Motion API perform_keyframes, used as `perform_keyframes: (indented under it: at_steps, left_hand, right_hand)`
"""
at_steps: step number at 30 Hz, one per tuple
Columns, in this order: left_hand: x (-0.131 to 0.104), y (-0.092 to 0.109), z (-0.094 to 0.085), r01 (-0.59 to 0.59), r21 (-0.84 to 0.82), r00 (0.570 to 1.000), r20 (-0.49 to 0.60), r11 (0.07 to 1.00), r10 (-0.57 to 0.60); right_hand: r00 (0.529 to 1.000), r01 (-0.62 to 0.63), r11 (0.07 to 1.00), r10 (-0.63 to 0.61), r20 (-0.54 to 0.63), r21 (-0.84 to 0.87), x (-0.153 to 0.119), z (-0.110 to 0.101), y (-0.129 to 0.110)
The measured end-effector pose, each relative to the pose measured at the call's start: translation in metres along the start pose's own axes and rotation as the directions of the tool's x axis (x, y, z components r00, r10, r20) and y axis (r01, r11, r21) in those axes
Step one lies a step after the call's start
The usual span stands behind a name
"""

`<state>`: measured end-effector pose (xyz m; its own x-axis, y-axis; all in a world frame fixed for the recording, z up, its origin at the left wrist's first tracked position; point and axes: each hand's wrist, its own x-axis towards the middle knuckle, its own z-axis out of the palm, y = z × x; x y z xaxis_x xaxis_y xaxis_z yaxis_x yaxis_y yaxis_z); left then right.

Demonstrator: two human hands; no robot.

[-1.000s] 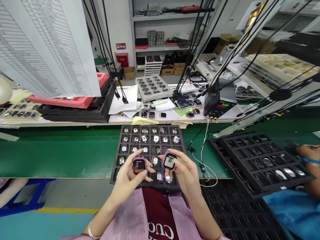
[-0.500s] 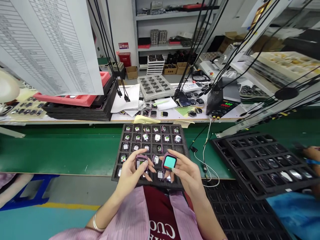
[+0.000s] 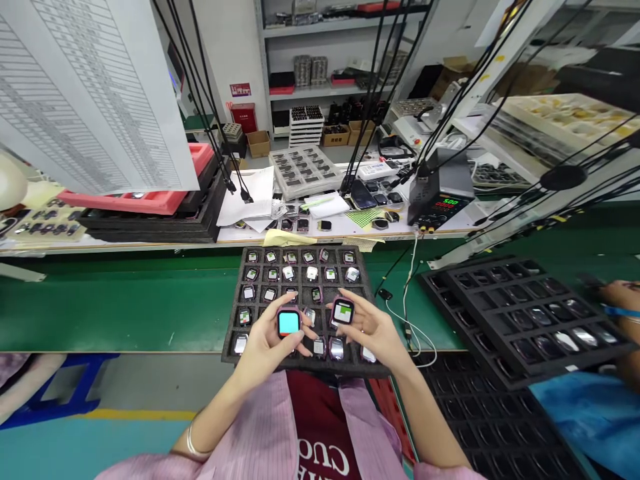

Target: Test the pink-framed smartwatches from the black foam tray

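My left hand (image 3: 273,339) is closed on a smartwatch (image 3: 289,323) whose lit screen is cyan with a red strip at the bottom. Between the fingers and thumb of my right hand (image 3: 370,328) is a second smartwatch (image 3: 343,311), its screen showing white and green blocks. Both watch bodies have purplish cases without straps. Beneath them lies a black foam tray (image 3: 234,313) with rows of square pockets. Several similar watches sit in it, many with lit screens, such as one watch (image 3: 337,348) near the front edge. My hands cover some of the middle pockets.
Black trays of watches (image 3: 530,313) are stacked on the right, beside another person's hand (image 3: 620,293). A power supply (image 3: 440,190) stands on the shelf, with a white cable (image 3: 417,333) running down. Black cables (image 3: 370,100) hang in front. A printed sheet (image 3: 95,100) hangs upper left.
The left watch's screen has gone from white and green blocks to cyan and red; the right watch's from cyan to white and green. My right hand has shifted slightly up and right.
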<state>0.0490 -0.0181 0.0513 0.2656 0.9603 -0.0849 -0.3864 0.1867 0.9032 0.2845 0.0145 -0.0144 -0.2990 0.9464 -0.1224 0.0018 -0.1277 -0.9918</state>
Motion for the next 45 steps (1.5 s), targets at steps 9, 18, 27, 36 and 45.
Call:
perform_keyframes:
  at_steps: [9, 18, 27, 36, 45]
  left_hand:
    - [0.011, -0.028, -0.004, 0.014, 0.100, 0.999, 0.051, 0.995, -0.019]
    - [0.116, -0.127, 0.000, -0.209, 0.802, 0.974, 0.221, 0.560, 0.047]
    - [0.156, -0.167, 0.007, -0.263, 0.965, 0.964, 0.263, 0.010, -0.041]
    - [0.121, -0.120, -0.076, -0.106, 0.970, 0.990, 0.083, -0.220, -0.110]
    - [0.136, -0.127, -0.106, -0.036, 0.999, 0.987, 0.034, -0.011, -0.154]
  right_hand:
    - [0.975, -0.199, 0.941, 0.160, -0.156, -0.275, 0.055, -0.091, 0.098]
    - [0.984, -0.165, 0.767, 0.082, -0.160, -0.621, 0.054, -0.096, 0.113]
    - [0.985, -0.065, 0.466, -0.113, -0.132, -0.883, 0.052, -0.092, 0.088]
    - [0.980, 0.201, 0.333, -0.068, 0.189, -0.921, 0.096, -0.022, 0.075]
    - [0.982, 0.081, 0.308, 0.141, 0.130, -0.948, 0.126, 0.015, 0.078]
